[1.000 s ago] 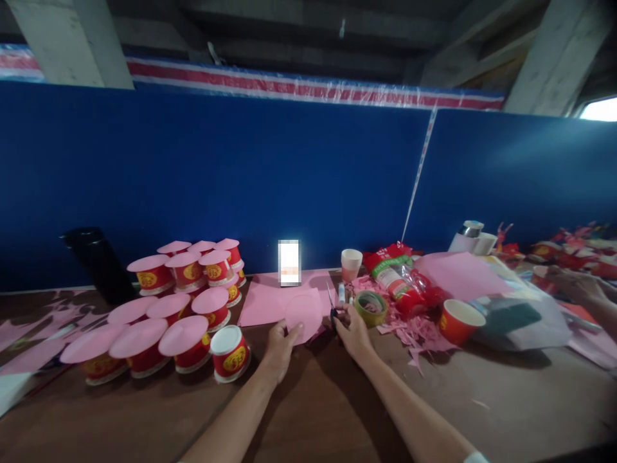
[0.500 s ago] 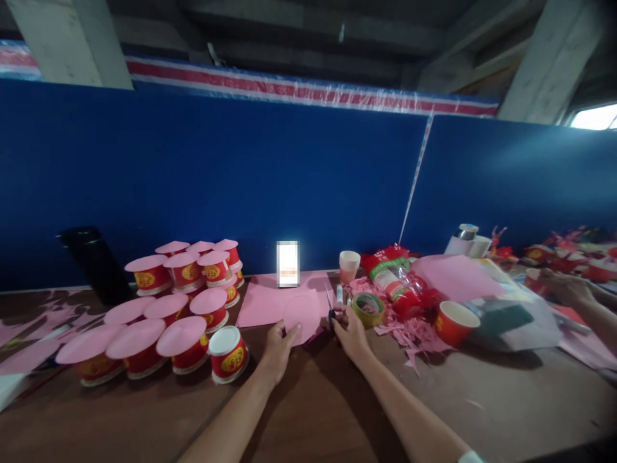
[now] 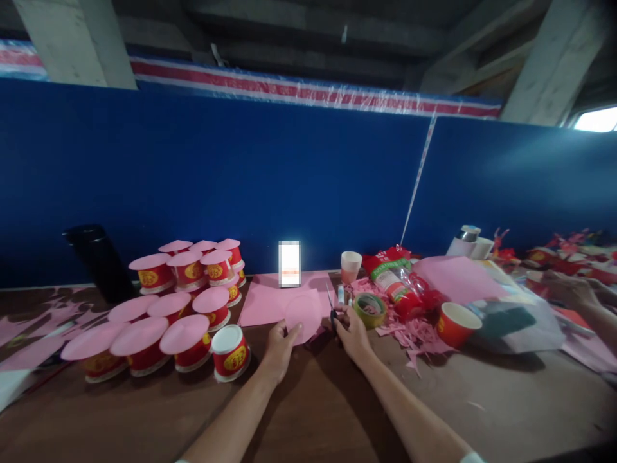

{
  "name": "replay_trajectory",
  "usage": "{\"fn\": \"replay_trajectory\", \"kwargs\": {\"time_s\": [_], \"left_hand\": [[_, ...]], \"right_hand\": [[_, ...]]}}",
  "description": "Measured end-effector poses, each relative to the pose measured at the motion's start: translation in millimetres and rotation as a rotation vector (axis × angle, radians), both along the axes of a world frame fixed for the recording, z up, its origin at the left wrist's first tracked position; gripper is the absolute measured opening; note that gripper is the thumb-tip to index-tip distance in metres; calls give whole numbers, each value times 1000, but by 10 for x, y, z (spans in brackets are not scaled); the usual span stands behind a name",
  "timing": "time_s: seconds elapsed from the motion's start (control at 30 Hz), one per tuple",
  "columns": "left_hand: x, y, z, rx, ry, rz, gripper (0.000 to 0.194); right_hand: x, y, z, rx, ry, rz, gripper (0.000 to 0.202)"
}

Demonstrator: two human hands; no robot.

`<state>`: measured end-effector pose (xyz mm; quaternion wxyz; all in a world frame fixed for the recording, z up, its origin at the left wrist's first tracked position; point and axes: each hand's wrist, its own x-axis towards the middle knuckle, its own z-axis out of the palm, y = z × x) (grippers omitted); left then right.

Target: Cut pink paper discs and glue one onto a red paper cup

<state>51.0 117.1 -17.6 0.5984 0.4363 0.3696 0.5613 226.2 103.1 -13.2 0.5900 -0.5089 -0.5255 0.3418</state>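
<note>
My left hand [image 3: 283, 344] pinches the lower left edge of a pink paper piece [image 3: 304, 316], which has a rounded lower edge. Just to its right, my right hand [image 3: 351, 331] is closed on a pair of scissors [image 3: 331, 302], whose blades point up and away, beside the paper. Behind both lie larger pink sheets [image 3: 263, 301] on the table. Pink scraps [image 3: 417, 335] and a roll of tape [image 3: 370, 310] are to the right of my right hand.
Several red cups topped with pink discs [image 3: 186, 341] stand at left, beside a white-topped cup [image 3: 230, 352] and a black bottle [image 3: 101, 263]. At right are a red bag [image 3: 396, 280], a red cup [image 3: 457, 325] and another person's hand [image 3: 571, 289].
The whole view has shifted slightly, so things appear a little farther right. Both hands keep nearly the same pose with the paper and scissors.
</note>
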Motion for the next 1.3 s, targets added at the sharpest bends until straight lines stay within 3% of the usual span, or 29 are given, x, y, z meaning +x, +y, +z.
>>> {"fn": "replay_trajectory", "kwargs": {"time_s": [0.2, 0.37, 0.6, 0.9, 1.3], "left_hand": [[7, 25, -6, -52, -27, 41, 32], [26, 30, 37, -144, -153, 20, 33], [15, 16, 57, -142, -185, 26, 32], [6, 1, 102, -174, -196, 50, 35], [1, -28, 140, -187, -214, 41, 28]], "right_hand": [[6, 24, -4, 1, 77, 7, 36], [-44, 8, 67, -56, 155, 97, 43], [-120, -91, 166, -115, 109, 198, 36], [-128, -122, 105, -92, 99, 338, 31], [-124, -131, 91, -72, 53, 391, 32]]}}
